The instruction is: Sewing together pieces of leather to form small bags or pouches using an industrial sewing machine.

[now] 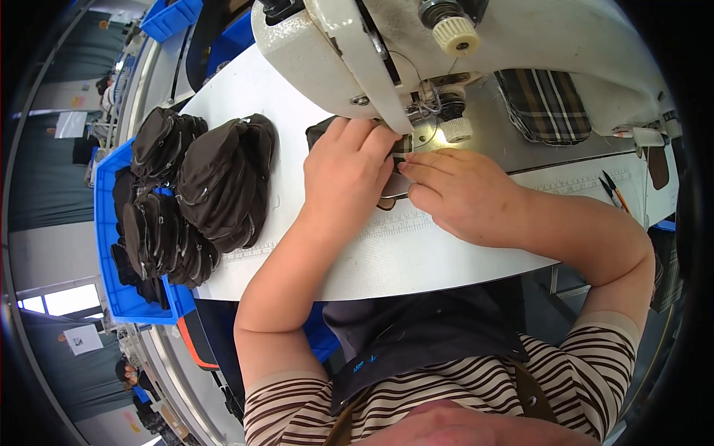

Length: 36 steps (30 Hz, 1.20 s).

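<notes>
Beneath the head of a white sewing machine [327, 52] lies a dark fabric piece [320, 132] with a patch of plaid showing at its right end. My left hand [346, 167] bends over this piece, fingers curled and pressing it close to the needle area. From the right, my right hand [465, 193] pinches the plaid edge between thumb and fingertips. Most of the piece is hidden by my hands and the machine head. A small tan-edged loop [386, 203] sticks out below, between the hands.
Dark brown zippered pouches [230, 182] are heaped at the left, partly in a blue bin [111, 293]. Plaid fabric pieces [547, 108] lie under the machine arm. Pens [616, 192] rest at the right on the white table [357, 271], which has ruler markings.
</notes>
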{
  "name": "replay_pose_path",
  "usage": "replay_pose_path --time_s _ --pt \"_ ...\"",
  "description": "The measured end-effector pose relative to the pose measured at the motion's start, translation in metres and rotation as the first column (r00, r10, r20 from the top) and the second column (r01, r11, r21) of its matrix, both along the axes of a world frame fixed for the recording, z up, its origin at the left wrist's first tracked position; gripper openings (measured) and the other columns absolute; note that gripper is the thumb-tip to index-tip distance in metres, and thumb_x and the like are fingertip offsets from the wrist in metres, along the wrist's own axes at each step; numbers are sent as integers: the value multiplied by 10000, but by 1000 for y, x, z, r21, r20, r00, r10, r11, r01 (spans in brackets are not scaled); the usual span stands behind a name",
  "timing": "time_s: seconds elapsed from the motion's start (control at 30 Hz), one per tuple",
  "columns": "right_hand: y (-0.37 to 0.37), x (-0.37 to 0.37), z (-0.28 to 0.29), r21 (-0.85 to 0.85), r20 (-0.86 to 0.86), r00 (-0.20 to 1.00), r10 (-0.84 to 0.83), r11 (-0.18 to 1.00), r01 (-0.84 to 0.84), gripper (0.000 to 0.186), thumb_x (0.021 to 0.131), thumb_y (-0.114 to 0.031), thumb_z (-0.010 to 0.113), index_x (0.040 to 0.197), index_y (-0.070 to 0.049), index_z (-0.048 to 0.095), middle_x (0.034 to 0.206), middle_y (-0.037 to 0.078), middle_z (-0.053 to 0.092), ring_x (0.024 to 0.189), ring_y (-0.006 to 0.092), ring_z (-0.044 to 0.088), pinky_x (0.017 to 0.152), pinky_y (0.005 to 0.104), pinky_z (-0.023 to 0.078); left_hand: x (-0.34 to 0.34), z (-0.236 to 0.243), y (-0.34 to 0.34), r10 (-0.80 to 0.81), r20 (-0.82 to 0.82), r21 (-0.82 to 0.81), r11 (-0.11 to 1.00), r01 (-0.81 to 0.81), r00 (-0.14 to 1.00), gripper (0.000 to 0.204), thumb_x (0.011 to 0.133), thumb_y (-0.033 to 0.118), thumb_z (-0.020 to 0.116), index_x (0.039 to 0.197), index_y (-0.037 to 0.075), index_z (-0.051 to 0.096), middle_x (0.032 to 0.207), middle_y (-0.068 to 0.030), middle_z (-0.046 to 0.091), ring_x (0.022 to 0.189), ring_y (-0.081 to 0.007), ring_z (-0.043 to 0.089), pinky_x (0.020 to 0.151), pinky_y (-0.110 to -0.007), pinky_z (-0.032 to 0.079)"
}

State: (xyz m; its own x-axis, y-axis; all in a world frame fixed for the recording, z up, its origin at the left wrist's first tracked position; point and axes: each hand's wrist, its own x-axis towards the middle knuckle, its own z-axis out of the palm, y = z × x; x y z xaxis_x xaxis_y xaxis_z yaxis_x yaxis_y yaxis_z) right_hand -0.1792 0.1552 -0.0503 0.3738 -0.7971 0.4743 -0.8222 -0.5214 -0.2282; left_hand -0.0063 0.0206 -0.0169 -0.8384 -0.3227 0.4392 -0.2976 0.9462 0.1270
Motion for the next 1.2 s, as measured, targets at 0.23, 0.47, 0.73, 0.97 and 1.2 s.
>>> replay_pose_path --time_s 0.23,0.47,0.73,0.97,1.2 --pt "1 -1 2 -46 -62 998 2 999 -5 182 761 -102 693 921 -23 656 1090 140 710 1031 276 650 858 405 534 1 2 1 -90 -37 12 996 91 995 216 716 80 832 921 119 773 918 2 710 836 -235 678 731 -362 558" --pt "5 -1 7 -94 -179 984 -2 996 -15 152 765 -145 687 877 -54 638 928 92 670 893 220 609 754 355 479 2 -1 2 -167 58 43 985 165 984 211 724 75 826 928 94 773 906 -11 709 808 -231 658 746 -368 551" --pt "6 -1 6 -107 -162 987 6 994 -23 143 752 -145 677 843 -46 628 922 103 667 876 222 601 728 346 471 2 -3 -1 -197 40 97 977 192 980 201 724 70 826 916 83 767 910 -29 716 821 -253 662 752 -381 541" --pt "5 -1 6 -145 -170 985 10 989 -36 143 745 -151 676 832 -49 623 902 100 656 874 223 604 725 341 476 3 1 -2 -204 52 130 972 196 978 195 737 59 815 926 74 770 903 -49 727 832 -269 677 773 -394 550" --pt "6 0 7 -100 -145 989 16 995 -31 139 742 -146 676 827 -53 619 927 107 667 874 222 608 723 346 480 3 -2 -2 -200 37 157 969 192 979 174 759 62 800 929 73 770 900 -63 725 831 -289 682 777 -403 552"
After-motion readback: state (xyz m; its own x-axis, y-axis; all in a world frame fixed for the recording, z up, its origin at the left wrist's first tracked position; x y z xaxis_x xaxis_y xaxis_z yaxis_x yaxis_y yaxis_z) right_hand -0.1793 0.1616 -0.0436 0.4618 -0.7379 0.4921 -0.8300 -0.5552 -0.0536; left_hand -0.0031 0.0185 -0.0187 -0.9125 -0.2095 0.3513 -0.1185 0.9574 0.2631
